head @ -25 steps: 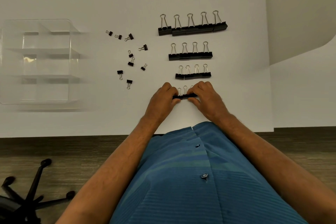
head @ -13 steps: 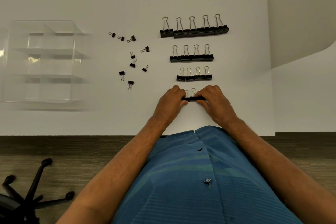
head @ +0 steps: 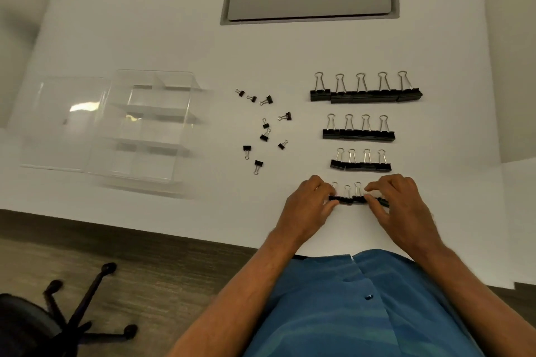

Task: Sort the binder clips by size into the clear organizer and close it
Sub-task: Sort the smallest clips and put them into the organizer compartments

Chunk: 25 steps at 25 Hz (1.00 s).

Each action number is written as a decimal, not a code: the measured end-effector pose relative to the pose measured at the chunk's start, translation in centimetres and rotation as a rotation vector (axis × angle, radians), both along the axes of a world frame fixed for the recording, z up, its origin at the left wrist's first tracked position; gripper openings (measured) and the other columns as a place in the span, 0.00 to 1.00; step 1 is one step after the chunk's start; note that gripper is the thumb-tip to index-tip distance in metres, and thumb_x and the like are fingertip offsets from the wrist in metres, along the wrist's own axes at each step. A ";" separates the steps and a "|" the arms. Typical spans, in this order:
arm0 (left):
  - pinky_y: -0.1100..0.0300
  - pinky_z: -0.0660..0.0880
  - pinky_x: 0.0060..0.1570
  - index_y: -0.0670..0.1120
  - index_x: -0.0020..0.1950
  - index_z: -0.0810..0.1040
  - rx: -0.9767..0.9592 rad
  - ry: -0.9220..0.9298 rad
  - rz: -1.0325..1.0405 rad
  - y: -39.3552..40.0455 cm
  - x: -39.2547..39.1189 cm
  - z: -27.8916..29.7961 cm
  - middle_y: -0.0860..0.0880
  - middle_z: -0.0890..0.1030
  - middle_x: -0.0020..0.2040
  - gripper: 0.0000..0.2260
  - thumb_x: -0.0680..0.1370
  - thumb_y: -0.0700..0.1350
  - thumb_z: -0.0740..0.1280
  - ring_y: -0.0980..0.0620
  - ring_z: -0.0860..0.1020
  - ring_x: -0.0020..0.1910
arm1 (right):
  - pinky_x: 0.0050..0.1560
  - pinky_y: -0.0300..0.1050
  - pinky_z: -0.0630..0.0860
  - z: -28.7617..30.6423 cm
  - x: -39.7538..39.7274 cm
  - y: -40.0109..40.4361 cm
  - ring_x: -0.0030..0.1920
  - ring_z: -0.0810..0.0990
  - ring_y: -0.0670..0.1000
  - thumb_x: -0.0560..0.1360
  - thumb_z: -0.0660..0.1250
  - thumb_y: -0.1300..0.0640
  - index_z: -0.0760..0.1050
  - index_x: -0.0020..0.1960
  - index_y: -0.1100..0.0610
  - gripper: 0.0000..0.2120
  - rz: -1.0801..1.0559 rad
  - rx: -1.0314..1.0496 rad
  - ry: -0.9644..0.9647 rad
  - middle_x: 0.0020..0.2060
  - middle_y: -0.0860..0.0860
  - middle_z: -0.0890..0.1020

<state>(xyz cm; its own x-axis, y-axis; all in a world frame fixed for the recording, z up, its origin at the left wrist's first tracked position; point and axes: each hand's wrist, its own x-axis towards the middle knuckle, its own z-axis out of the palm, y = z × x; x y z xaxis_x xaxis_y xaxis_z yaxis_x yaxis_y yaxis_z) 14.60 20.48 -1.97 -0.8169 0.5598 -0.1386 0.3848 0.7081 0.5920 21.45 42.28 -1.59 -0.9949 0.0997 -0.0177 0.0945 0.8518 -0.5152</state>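
Observation:
Black binder clips lie in rows on the white table: the largest row [head: 366, 95] at the back, a medium row [head: 358, 133] below it, a smaller row [head: 360, 164] nearer me. My left hand [head: 310, 206] and my right hand [head: 403, 206] pinch the two ends of the nearest row of small clips [head: 349, 199]. Several tiny clips [head: 264, 127] lie scattered to the left. The clear organizer [head: 150, 124] sits at the far left with its lid [head: 63, 122] laid open and its compartments bare.
A grey recessed panel [head: 310, 0] is set into the table at the back. The table's front edge [head: 145, 227] runs just below the organizer. A black office chair base [head: 75, 316] stands on the floor at lower left.
The camera tilted up, so more of the table's far side shows. My hands stay on the nearest row, and my right hand has slid slightly outward along it.

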 end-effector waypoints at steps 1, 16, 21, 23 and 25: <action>0.57 0.77 0.42 0.48 0.59 0.78 0.006 0.000 0.032 -1.0 -0.4 0.2 0.51 0.75 0.55 0.10 0.80 0.50 0.67 0.54 0.74 0.50 | 0.46 0.41 0.70 0.4 -0.6 -0.4 0.54 0.71 0.48 0.75 0.73 0.57 0.79 0.57 0.54 0.11 -0.003 -0.018 0.003 0.52 0.49 0.75; 0.56 0.76 0.55 0.50 0.60 0.77 0.066 -0.087 0.381 -14.6 -12.9 -0.3 0.53 0.73 0.57 0.10 0.78 0.46 0.68 0.53 0.74 0.56 | 0.48 0.40 0.75 1.4 -11.6 -14.4 0.52 0.73 0.44 0.80 0.67 0.54 0.78 0.57 0.49 0.07 0.117 -0.252 -0.102 0.51 0.43 0.75; 0.55 0.76 0.51 0.46 0.54 0.77 -0.062 -0.070 0.216 -14.9 -14.8 -1.3 0.49 0.74 0.53 0.07 0.77 0.43 0.70 0.49 0.75 0.50 | 0.47 0.43 0.77 1.8 -16.3 -14.8 0.47 0.76 0.44 0.80 0.66 0.54 0.76 0.58 0.50 0.07 -0.002 -0.273 -0.107 0.52 0.45 0.75; 0.55 0.75 0.48 0.45 0.51 0.76 -0.055 -0.079 0.208 -15.0 -15.1 -1.4 0.49 0.74 0.50 0.05 0.77 0.42 0.70 0.50 0.74 0.47 | 0.48 0.45 0.77 1.6 -18.3 -14.4 0.47 0.77 0.46 0.79 0.67 0.56 0.75 0.59 0.51 0.09 -0.066 -0.267 -0.098 0.54 0.46 0.74; 0.58 0.74 0.45 0.46 0.49 0.75 -0.040 -0.092 0.200 -15.1 -15.4 -1.2 0.51 0.73 0.48 0.05 0.77 0.43 0.70 0.51 0.73 0.45 | 0.50 0.46 0.77 1.0 -20.2 -13.8 0.51 0.77 0.49 0.79 0.67 0.59 0.75 0.62 0.52 0.13 -0.082 -0.230 -0.088 0.58 0.48 0.73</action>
<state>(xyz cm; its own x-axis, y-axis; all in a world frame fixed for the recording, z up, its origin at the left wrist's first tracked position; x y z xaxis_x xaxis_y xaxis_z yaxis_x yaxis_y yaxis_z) -0.75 5.33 -3.21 -0.8941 0.3806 -0.2362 0.1802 0.7884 0.5882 1.20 28.44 -0.54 -0.9774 0.1630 -0.1350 0.2110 0.7011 -0.6812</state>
